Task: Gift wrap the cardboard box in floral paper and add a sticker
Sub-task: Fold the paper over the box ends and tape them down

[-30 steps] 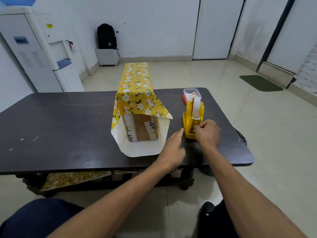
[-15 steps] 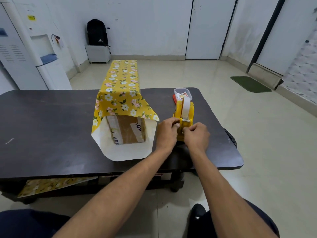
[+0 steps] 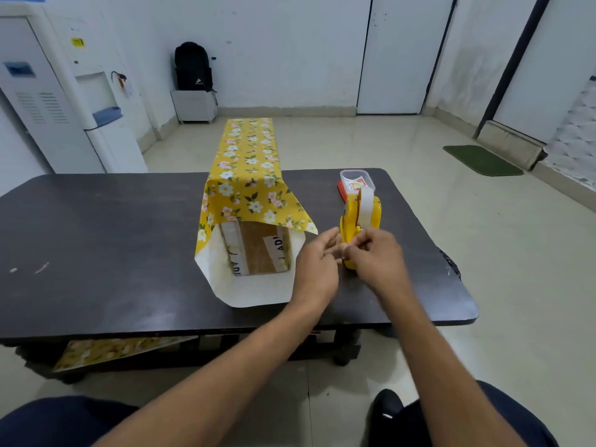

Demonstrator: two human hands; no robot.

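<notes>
Cardboard box (image 3: pixel 258 253) wrapping now waits on tape. Your right hand (image 3: pixel 375 259) sits at the near face of the yellow tape dispenser (image 3: pixel 359 217), thumb and forefinger curled into a pinch on what looks like the free tape end (image 3: pixel 346 252). The blur there hides how much is drawn out. Your left hand (image 3: pixel 317 269) has come in from the dispenser's left, where a second ago it lay pointing along the table. Its curled fingertips now meet the right hand's at the same spot, and I cannot tell whether it grips the tape or only steadies it.

Left of the dispenser the box has not shifted. It lies inside the sleeve of floral paper (image 3: pixel 248 188), its near end bare and the paper's white underside splayed open toward you. The paper's far length runs off beyond the table (image 3: pixel 96 237). Just behind the dispenser stands a clear tub (image 3: pixel 356 182) of what look like stickers, untouched.

So the change is all in your hands: you have gone from reaching to drawing tape, which I read as getting ready to fix the paper. The near end folds and the sticker are yet to do
</notes>
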